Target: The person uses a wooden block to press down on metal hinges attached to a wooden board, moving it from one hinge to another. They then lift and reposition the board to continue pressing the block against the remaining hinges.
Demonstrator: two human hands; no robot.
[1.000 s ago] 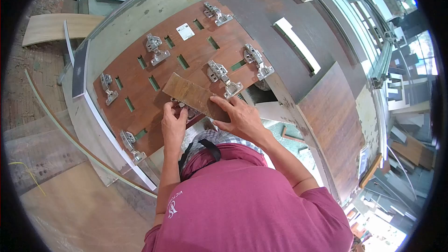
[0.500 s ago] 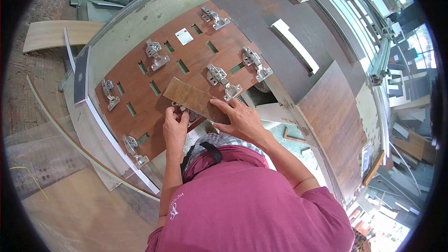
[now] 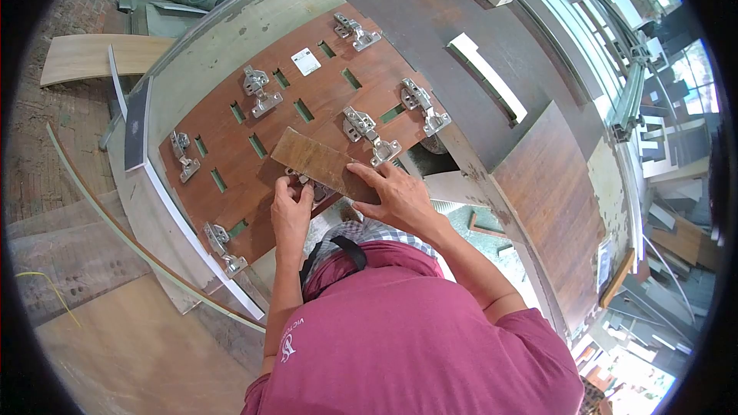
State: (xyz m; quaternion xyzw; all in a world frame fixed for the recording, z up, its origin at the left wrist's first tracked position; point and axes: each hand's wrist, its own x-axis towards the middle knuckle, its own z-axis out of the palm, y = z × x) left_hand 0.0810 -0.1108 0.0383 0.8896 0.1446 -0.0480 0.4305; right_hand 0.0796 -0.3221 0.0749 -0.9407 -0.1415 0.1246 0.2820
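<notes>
A small brown wooden board [image 3: 311, 159] lies tilted on a large reddish panel [image 3: 231, 142] with slots. My right hand [image 3: 396, 196] presses flat on the small board's near end. My left hand [image 3: 290, 207] pinches a metal hinge [image 3: 301, 179] that is half hidden under the small board's edge. Several silver cabinet hinges sit on the panel, among them one [image 3: 370, 134] just beyond the small board and one [image 3: 260, 91] further left.
A white label [image 3: 306, 61] is stuck on the panel. The panel rests on a worn workbench [image 3: 231, 23] with a white-edged strip [image 3: 184, 238] at its near side. A dark brown board [image 3: 550, 200] lies to the right. Wood offcuts [image 3: 676, 238] pile at far right.
Both hands stay on the small board and the hinge. The view has shifted slightly; nothing else has visibly moved.
</notes>
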